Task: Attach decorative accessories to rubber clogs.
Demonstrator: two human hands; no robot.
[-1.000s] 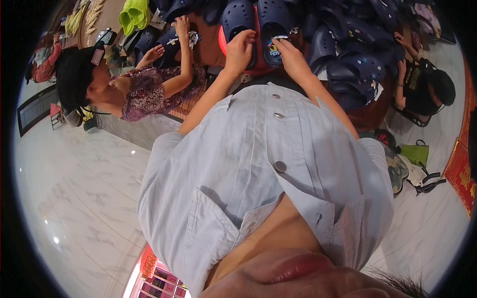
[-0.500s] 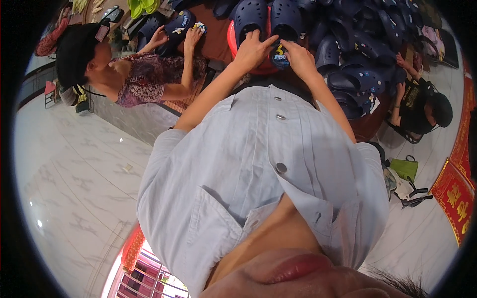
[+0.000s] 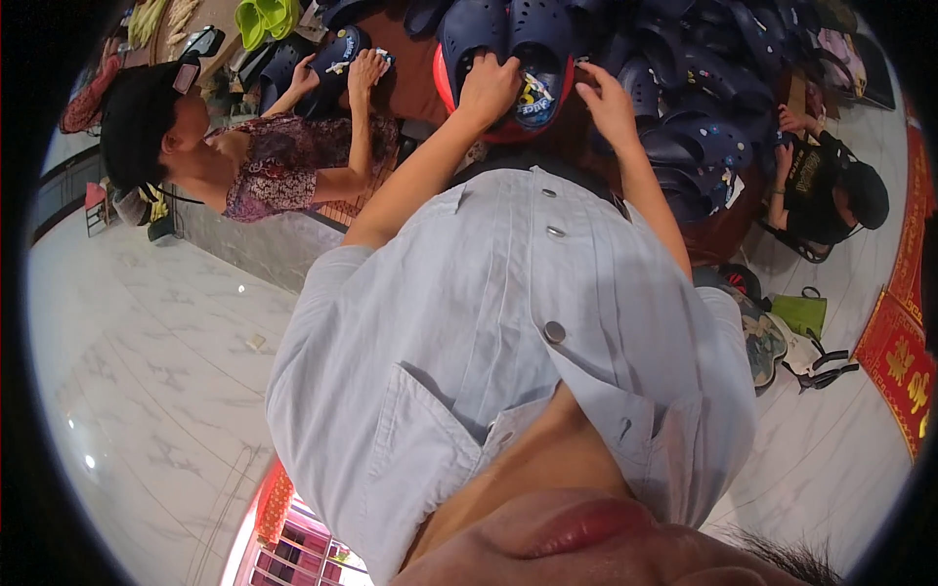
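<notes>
Two navy clogs stand side by side in front of me, the left clog (image 3: 476, 27) and the right clog (image 3: 540, 27), toes pointing away. A red round thing (image 3: 442, 73) lies under them. My left hand (image 3: 491, 90) is closed at the left clog's opening, its fingertips partly hidden inside. In the heel of the right clog shows a blue patch with yellow and white marks (image 3: 535, 101). Just right of this clog, my right hand (image 3: 608, 101) is apart from it, thumb and fingers drawn together. A tiny pale bit seems to be at its fingertips, too small to name.
A heap of navy clogs (image 3: 723, 93) covers the table's right side. At left, a person in a patterned top (image 3: 278, 161) handles another navy clog (image 3: 337, 63). Lime clogs (image 3: 264, 18) lie beyond. A person in black (image 3: 821, 190) sits at the far right.
My right hand has left the right clog's heel and moved right, uncovering the coloured patch. My left hand has drawn in its outstretched index finger and stays at the left clog.
</notes>
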